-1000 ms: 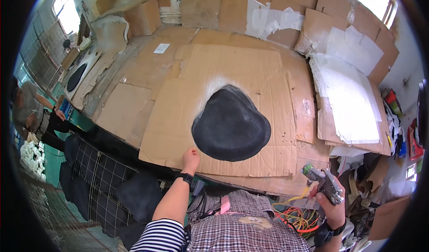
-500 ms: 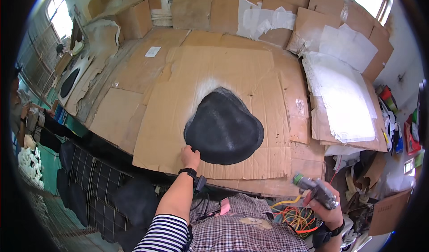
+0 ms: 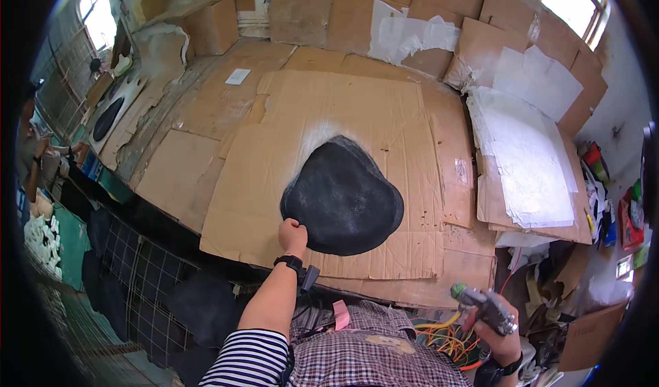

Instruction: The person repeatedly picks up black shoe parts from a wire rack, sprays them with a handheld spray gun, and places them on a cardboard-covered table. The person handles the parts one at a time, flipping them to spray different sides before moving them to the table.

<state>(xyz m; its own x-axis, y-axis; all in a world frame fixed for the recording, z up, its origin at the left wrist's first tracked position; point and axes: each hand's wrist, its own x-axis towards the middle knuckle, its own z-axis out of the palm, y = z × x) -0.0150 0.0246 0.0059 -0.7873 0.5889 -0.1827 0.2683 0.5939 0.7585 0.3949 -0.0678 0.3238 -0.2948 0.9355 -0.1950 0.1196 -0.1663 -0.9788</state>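
Note:
A flat black pad point(image 3: 343, 198), rounded and roughly three-cornered, lies on a cardboard sheet point(image 3: 237, 212) in front of me. Its surface has faint pale mottling, and a whitish haze marks the cardboard by its upper left edge. At the pad's lower left edge, my left hand point(image 3: 294, 236) is closed with the fingertips pinching the rim. My right hand point(image 3: 500, 335) is wrapped around a spray gun point(image 3: 486, 309) at the lower right, off the table's front edge. The gun's green-ringed nozzle end points up and left, apart from the pad.
Cardboard panels point(image 3: 302, 9) line the back. White paper point(image 3: 532, 160) covers a raised board at right. Another black pad point(image 3: 108, 119) lies far left. Below the table are a wire rack point(image 3: 141, 277) with dark pieces and tangled coloured hoses point(image 3: 446, 346). A person point(image 3: 34, 147) is at the far left.
The pale streak down the pad's middle now looks like fainter, scattered mottling. The spray gun sits slightly lower. My left hand stays at the pad's rim, and the view has shifted a little.

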